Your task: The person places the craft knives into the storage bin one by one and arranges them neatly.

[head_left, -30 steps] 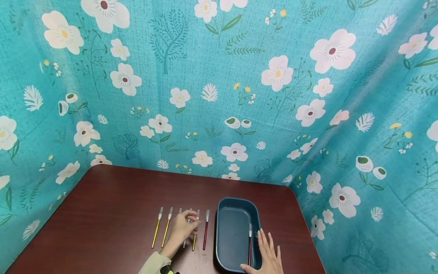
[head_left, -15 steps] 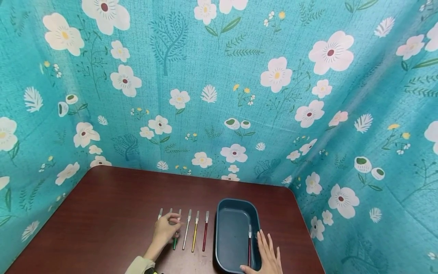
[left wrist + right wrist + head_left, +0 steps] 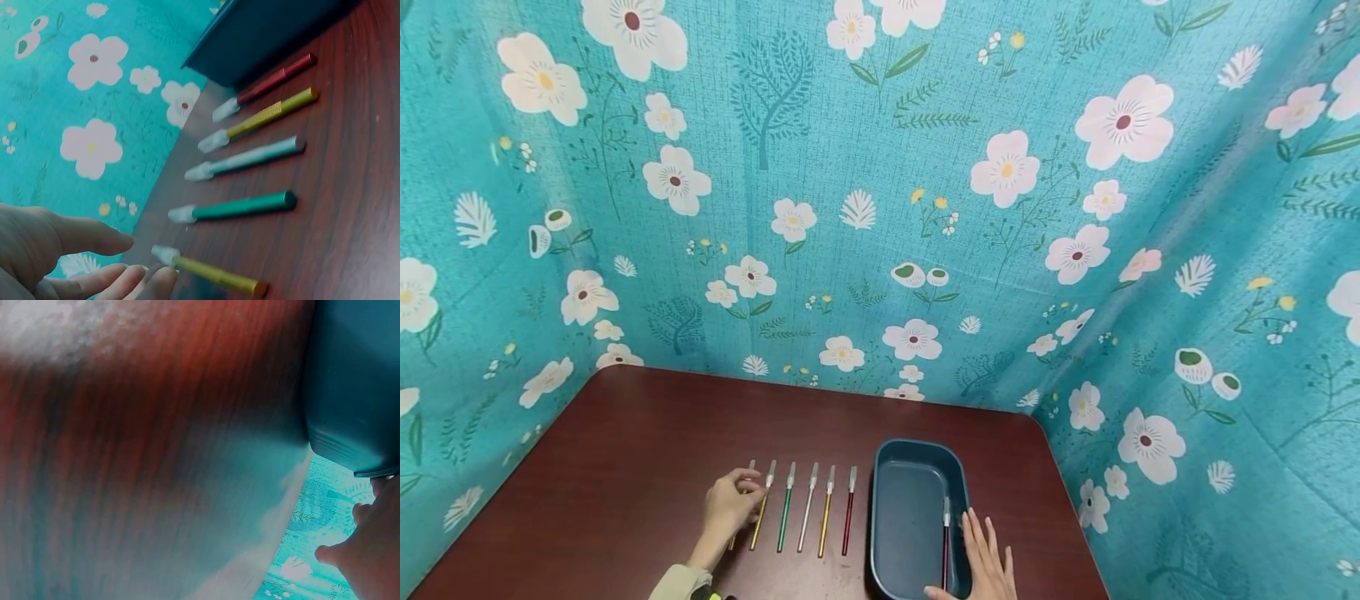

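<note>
Several slim craft knives with clear caps lie side by side on the table. My left hand (image 3: 730,504) is over the leftmost yellow craft knife (image 3: 732,543), covering most of it. Its fingers are loosely bent, with a gap between them and nothing seen held in the left wrist view. Just right of it lies another yellow craft knife (image 3: 219,275), then a green (image 3: 785,517), a silver (image 3: 806,517), a yellow (image 3: 826,521) and a red one (image 3: 848,517). My right hand (image 3: 988,558) rests with straight, spread fingers on the right rim of a dark blue tray (image 3: 895,533).
Inside the tray, a dark red craft knife (image 3: 946,542) lies along the right wall. The brown table (image 3: 647,467) reaches back to a blue flowered curtain (image 3: 850,208), which also hangs at both sides.
My left hand has moved left along the row, from the right-hand yellow craft knife to the leftmost one, uncovering the knives it passed. The right hand has stayed at the tray.
</note>
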The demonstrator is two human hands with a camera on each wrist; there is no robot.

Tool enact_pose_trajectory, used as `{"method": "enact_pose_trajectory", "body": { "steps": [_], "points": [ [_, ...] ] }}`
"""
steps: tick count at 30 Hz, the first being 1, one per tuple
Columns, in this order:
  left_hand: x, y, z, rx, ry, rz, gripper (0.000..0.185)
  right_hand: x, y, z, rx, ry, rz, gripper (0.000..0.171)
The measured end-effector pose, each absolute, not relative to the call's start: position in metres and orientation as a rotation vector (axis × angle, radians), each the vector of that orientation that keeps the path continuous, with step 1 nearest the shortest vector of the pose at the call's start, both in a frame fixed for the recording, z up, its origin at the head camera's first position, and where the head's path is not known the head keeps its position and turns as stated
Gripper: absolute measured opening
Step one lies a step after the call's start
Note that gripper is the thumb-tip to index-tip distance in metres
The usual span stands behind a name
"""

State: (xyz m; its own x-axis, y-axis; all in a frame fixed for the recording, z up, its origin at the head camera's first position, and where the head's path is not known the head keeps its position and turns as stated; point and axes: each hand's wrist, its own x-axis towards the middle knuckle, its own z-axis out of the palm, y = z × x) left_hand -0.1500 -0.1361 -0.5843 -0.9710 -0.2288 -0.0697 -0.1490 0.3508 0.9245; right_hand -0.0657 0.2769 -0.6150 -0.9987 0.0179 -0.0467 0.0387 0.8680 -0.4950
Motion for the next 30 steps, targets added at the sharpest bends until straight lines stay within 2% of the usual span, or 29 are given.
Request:
{"method": "enact_pose_trajectory", "body": {
  "steps": [12, 30],
  "points": [
    [-0.152, -0.167, -0.594, 0.411, -2.648, -1.543, 0.035, -0.066, 0.276, -0.611, 0.071, 2.984, -0.771, 0.120],
    [-0.152, -0.168, -0.602, 0.418, -2.768, -1.446, 0.053, -0.065, 0.276, -0.612, 0.045, 3.007, -0.815, 0.118]
  ]
}}
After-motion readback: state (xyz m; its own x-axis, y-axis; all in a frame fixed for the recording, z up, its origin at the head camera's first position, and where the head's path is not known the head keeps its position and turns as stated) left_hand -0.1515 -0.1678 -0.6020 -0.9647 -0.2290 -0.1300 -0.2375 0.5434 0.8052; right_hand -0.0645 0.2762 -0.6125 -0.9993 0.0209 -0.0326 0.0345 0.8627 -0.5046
